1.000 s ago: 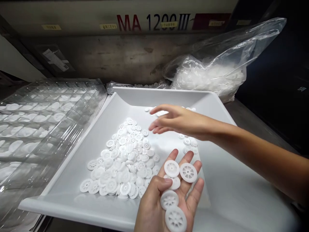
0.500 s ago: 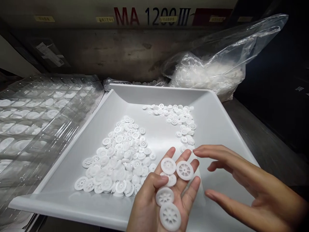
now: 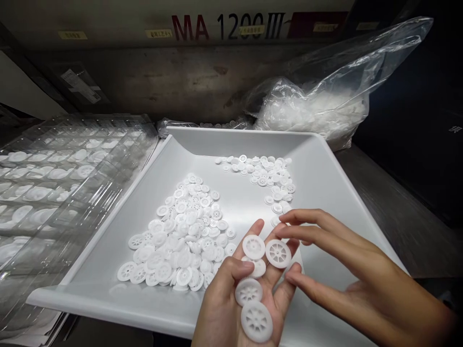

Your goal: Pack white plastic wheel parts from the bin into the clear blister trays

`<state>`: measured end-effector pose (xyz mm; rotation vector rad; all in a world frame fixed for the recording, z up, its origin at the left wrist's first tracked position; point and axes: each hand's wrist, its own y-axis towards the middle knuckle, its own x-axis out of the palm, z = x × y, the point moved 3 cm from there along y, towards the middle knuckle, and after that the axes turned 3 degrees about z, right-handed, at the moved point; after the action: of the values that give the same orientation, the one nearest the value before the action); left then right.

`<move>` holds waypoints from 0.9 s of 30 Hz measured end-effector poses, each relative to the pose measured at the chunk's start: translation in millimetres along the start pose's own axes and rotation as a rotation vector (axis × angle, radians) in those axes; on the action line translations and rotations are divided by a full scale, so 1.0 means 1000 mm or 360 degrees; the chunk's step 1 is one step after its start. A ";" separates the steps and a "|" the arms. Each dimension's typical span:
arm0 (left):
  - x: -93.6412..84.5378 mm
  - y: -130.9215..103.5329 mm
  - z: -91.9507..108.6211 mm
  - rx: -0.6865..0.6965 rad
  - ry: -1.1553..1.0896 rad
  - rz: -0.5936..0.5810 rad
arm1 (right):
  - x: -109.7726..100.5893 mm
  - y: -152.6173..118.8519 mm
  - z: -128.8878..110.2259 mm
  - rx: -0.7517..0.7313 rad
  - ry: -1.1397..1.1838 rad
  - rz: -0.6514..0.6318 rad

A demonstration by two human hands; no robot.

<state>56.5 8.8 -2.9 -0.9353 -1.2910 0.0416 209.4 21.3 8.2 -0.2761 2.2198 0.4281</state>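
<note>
My left hand (image 3: 231, 284) is palm up over the front of a grey tray (image 3: 126, 313), holding several white plastic gear wheels (image 3: 256, 321). They lie along the palm and fingers, some with spokes showing, and the thumb presses on one of them. A spoked wheel (image 3: 278, 254) rests on the outer fingers. Beside it, my right hand (image 3: 336, 265) has thumb and fingers apart, the tips close around that wheel; whether they touch it I cannot tell. Inside the tray lie a large heap of similar wheels (image 3: 181, 241) at left and a looser group (image 3: 267, 168) towards the back.
Clear compartment trays (image 3: 47, 178) with white parts in their pockets are stacked on the left. Behind the grey tray, a clear plastic bag (image 3: 314, 111) of white parts stands against a machine panel (image 3: 173, 77). The tray has raised side walls.
My right hand has moved left, and its thumb and fingers have come closer around the outer wheel on my left hand. The view has shifted slightly.
</note>
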 end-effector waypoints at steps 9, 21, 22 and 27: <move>-0.003 0.002 -0.002 -0.0002 -0.0066 -0.0152 | -0.022 0.049 -0.006 -0.0202 0.0038 0.0157; 0.004 0.001 0.002 0.0180 -0.0182 0.0000 | 0.127 0.185 -0.090 -0.0462 -0.0340 -0.1081; 0.005 0.002 0.002 0.0200 -0.0216 0.0006 | 0.133 0.186 -0.094 -0.0487 -0.0386 -0.1140; 0.007 0.005 0.003 0.0198 -0.0245 0.0038 | 0.107 0.173 -0.100 -0.0569 -0.0366 -0.1040</move>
<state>58.4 17.5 -0.8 -0.8533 -1.4025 0.2138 13.9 135.2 20.1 -1.0488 1.6938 0.4579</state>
